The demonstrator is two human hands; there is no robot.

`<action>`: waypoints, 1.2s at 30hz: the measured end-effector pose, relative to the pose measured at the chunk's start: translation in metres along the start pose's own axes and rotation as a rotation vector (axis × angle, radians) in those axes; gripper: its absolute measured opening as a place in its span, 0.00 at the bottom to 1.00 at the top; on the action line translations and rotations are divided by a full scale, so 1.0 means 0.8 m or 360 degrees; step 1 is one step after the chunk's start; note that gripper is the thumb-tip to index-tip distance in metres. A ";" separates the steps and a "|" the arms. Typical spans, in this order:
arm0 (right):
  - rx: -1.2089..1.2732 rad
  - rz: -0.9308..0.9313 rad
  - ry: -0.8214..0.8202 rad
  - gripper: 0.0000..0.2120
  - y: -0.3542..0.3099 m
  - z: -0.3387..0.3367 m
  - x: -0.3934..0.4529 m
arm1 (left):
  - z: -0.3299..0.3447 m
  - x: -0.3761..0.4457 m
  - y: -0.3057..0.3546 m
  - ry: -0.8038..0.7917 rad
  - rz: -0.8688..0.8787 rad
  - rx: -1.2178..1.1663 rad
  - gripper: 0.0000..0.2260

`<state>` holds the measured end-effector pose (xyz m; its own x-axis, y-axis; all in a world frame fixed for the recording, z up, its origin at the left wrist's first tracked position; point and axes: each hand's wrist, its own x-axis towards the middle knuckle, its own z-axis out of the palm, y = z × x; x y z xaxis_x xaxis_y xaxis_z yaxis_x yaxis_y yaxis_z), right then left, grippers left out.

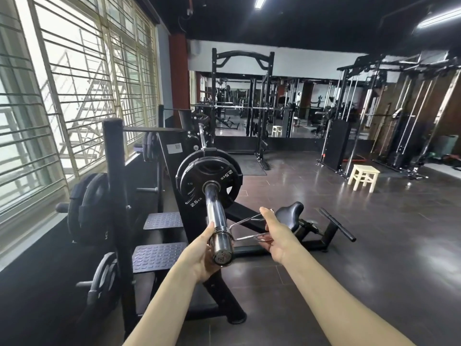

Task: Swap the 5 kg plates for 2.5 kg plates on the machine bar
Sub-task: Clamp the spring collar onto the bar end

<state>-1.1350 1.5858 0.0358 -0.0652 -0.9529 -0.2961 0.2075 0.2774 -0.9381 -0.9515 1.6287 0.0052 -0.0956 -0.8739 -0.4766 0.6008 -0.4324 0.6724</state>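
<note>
Right hand (pixel 275 239) is squeezing the spring collar (pixel 225 232) handles at the bar (pixel 216 211) tip; left hand (pixel 203 255) is cupping the bar's end; 2.5 kg plate (pixel 209 182) is sitting farther along the bar's axis.

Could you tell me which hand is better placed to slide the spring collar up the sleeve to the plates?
Probably the right hand: it squeezes the spring collar handles. The left hand only grips the bar sleeve end.

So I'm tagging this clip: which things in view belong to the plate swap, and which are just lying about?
In the job: black 2.5 kg plate, chrome bar sleeve, chrome spring collar, left hand, right hand.

Lying about: cream wooden stool, black padded seat, black stored plates.
</note>
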 end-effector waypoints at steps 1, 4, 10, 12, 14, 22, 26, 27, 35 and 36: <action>0.0019 0.0004 0.0003 0.16 0.002 -0.001 0.002 | 0.000 0.001 0.001 0.0013 -0.0006 0.0015 0.37; 0.0092 0.0053 0.0011 0.16 0.013 -0.005 0.001 | 0.003 0.000 0.003 0.0063 0.0042 0.0079 0.31; 0.0202 0.0090 0.0040 0.17 0.009 0.012 0.013 | 0.013 0.017 0.025 0.0148 0.0135 0.0177 0.23; 0.0166 0.0082 0.0027 0.20 -0.003 0.022 0.025 | 0.014 0.032 0.036 0.0169 0.0119 0.0189 0.26; 0.0162 0.0078 0.0024 0.20 -0.012 0.031 0.042 | 0.013 0.050 0.050 0.0186 0.0090 0.0215 0.29; 0.0140 0.0159 -0.0047 0.17 -0.011 0.030 0.083 | 0.002 0.083 0.054 0.0128 0.0066 0.0258 0.33; 0.0090 0.0201 -0.0076 0.16 -0.007 0.027 0.086 | -0.001 0.069 0.059 0.0013 -0.0003 0.0260 0.35; 0.0109 0.0233 -0.0099 0.17 -0.010 0.027 0.082 | 0.000 0.066 0.057 -0.0001 -0.0001 0.0263 0.35; 0.0117 0.0591 -0.0245 0.49 -0.040 0.000 0.069 | 0.010 0.060 0.046 -0.0015 -0.0004 0.0271 0.34; 0.0068 0.0602 -0.0268 0.50 -0.039 -0.002 0.069 | 0.011 0.058 0.046 -0.0019 0.0005 0.0270 0.33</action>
<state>-1.1468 1.5247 0.0487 0.1836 -0.7924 -0.5818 0.2267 0.6100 -0.7593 -0.9409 1.5705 0.0125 -0.1040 -0.8775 -0.4682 0.4585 -0.4600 0.7604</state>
